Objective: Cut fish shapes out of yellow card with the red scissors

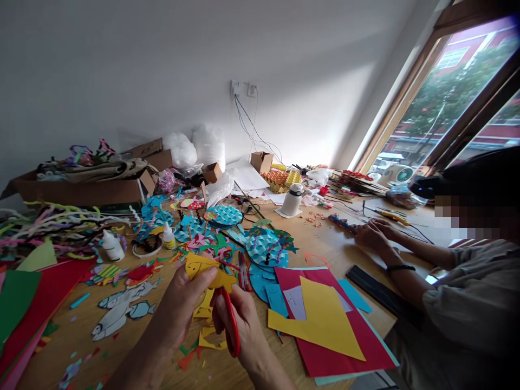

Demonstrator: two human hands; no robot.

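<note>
Between the thumb and fingers of my left hand (189, 292) is a yellow paper fish (215, 277) with a drawn eye and mouth. My right hand (244, 319) is closed around red-handled scissors (232, 327), whose blades are mostly hidden behind the fish. Yellow paper scraps (211, 338) lie on the table below my hands. White paper fish cutouts (117, 306) with drawn lines rest to the left. On the right, a sheet of yellow paper (325, 317) lies on top of red paper (311, 365).
Two white glue bottles (112, 246) stand at the left, near a heap of pipe cleaners (52, 227). Blue paper-scale fish (260, 246) lie beyond my hands. At the right, a co-worker (459, 281) handles a small blue object (342, 223) beside a black phone-like slab (376, 292).
</note>
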